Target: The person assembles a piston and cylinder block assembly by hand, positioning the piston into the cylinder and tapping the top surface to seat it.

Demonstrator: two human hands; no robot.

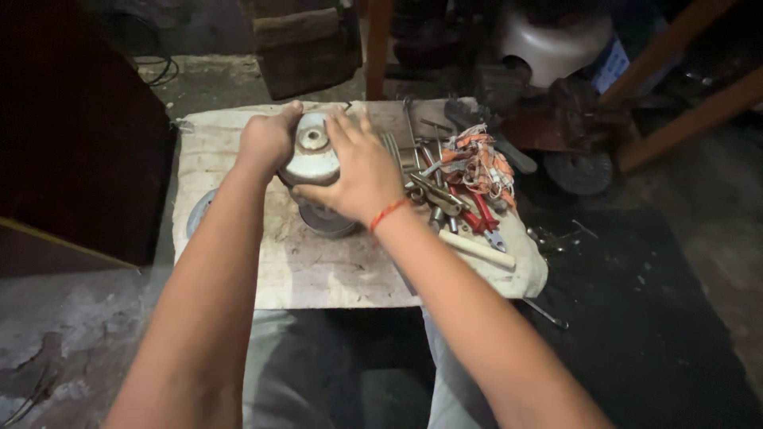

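A round grey metal motor housing [311,152] with a rusty hub in its middle sits on a dirty white cloth [318,266] spread over a low board. My left hand [269,140] grips its left rim. My right hand [359,171] wraps over its right side, a red thread around the wrist. Both hands hold the housing between them. Under it, near my right wrist, shows a second dark round part [324,220].
A heap of tools lies right of the housing: pliers with red handles [479,218], a wooden handle [475,249], metal rods, a bundle of orange and white wire [479,159]. A round disc [199,213] pokes out at the cloth's left edge. Machine parts and a grinding wheel [579,171] stand behind.
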